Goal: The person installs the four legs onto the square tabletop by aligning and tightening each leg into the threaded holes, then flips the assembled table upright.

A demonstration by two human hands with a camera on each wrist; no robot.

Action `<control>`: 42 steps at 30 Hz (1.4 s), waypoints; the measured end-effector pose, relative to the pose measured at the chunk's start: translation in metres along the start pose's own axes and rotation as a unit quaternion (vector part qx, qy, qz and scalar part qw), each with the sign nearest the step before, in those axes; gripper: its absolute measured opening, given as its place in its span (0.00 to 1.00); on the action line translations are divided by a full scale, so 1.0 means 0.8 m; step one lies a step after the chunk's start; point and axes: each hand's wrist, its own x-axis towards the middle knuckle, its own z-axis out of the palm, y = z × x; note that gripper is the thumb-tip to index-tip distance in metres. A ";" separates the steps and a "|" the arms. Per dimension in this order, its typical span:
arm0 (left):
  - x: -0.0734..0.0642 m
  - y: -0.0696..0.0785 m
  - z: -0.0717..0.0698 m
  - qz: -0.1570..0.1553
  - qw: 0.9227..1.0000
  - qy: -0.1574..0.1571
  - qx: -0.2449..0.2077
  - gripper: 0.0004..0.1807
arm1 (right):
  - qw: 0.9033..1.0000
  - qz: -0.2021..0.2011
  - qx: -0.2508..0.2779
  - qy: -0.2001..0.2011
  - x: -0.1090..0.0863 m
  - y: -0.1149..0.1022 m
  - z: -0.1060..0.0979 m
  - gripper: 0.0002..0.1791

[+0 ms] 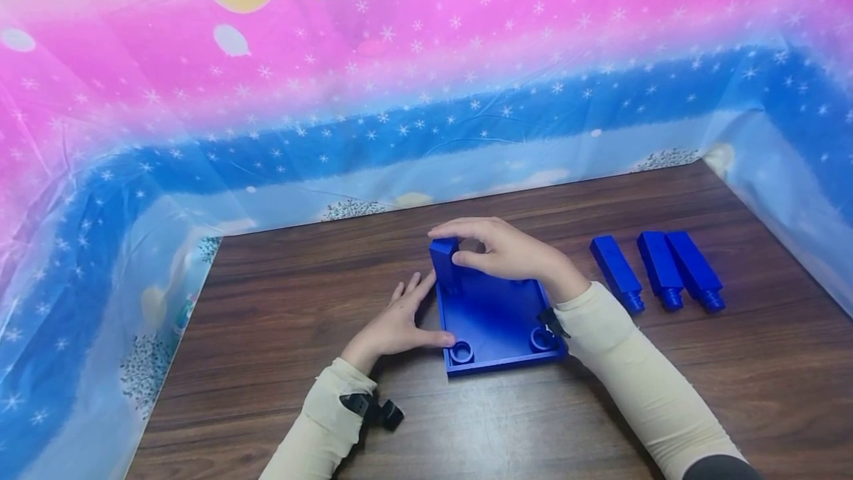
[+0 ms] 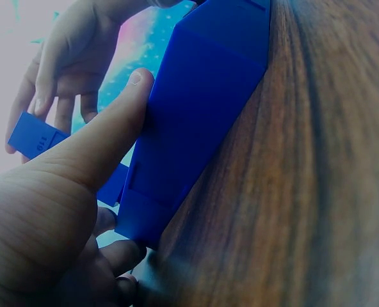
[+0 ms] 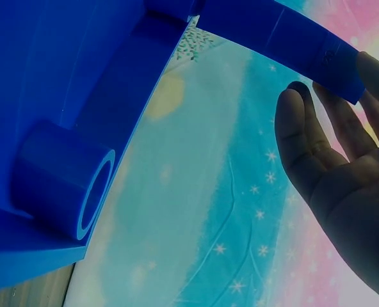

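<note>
A square blue tabletop (image 1: 493, 317) lies underside up, with a raised rim and round sockets (image 1: 461, 352) at its corners. At its far left corner a blue leg (image 1: 444, 265) stands upright; its lower end is at the socket there. My right hand (image 1: 513, 249) grips the leg's top between thumb and fingers. Along the tabletop's left side rests my left hand (image 1: 400, 323), thumb on the rim by the near socket, fingers stretched toward the far corner. In the left wrist view, the thumb (image 2: 122, 105) presses the tabletop's side wall.
Three loose blue legs with threaded ends lie to the right: one (image 1: 616, 272) apart, a middle one (image 1: 660, 269) and another (image 1: 694, 270) side by side. Patterned cloth (image 1: 426, 117) hangs behind the brown wooden table (image 1: 300, 280).
</note>
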 end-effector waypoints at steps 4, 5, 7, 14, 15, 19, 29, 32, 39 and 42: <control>0.001 0.000 0.000 0.003 1.000 0.002 0.007 0.67 | 1.000 0.007 0.000 0.001 0.000 -0.001 -0.001 0.25; 0.001 0.001 0.000 0.003 1.000 0.002 0.009 0.67 | 1.000 0.008 -0.001 0.002 0.001 -0.001 -0.001 0.25; 0.001 0.001 0.000 0.004 1.000 0.003 0.012 0.67 | 1.000 0.009 -0.004 0.006 0.001 -0.001 -0.002 0.24; 0.001 0.002 0.000 0.001 1.000 0.003 0.011 0.67 | 1.000 0.016 -0.010 0.020 0.001 -0.001 -0.003 0.23; 0.001 0.002 0.000 0.001 1.000 0.003 0.010 0.67 | 1.000 0.017 -0.010 0.020 0.001 -0.001 -0.002 0.23; 0.000 0.002 0.000 0.002 1.000 0.002 0.011 0.67 | 0.999 0.028 -0.012 0.022 0.001 -0.001 -0.002 0.23; 0.000 0.001 0.000 0.001 1.000 0.001 0.010 0.68 | 0.999 0.039 -0.020 0.026 0.000 -0.003 -0.002 0.23; 0.001 0.001 0.000 0.005 1.000 0.000 0.010 0.68 | 0.998 0.045 -0.023 0.026 0.000 -0.003 -0.003 0.23; 0.001 0.001 -0.001 0.005 1.000 -0.002 0.009 0.69 | 0.998 0.053 -0.029 0.029 -0.001 -0.004 -0.004 0.23; 0.001 0.002 -0.001 0.007 1.000 -0.003 0.011 0.69 | 0.998 0.051 -0.031 0.033 -0.001 -0.003 -0.004 0.23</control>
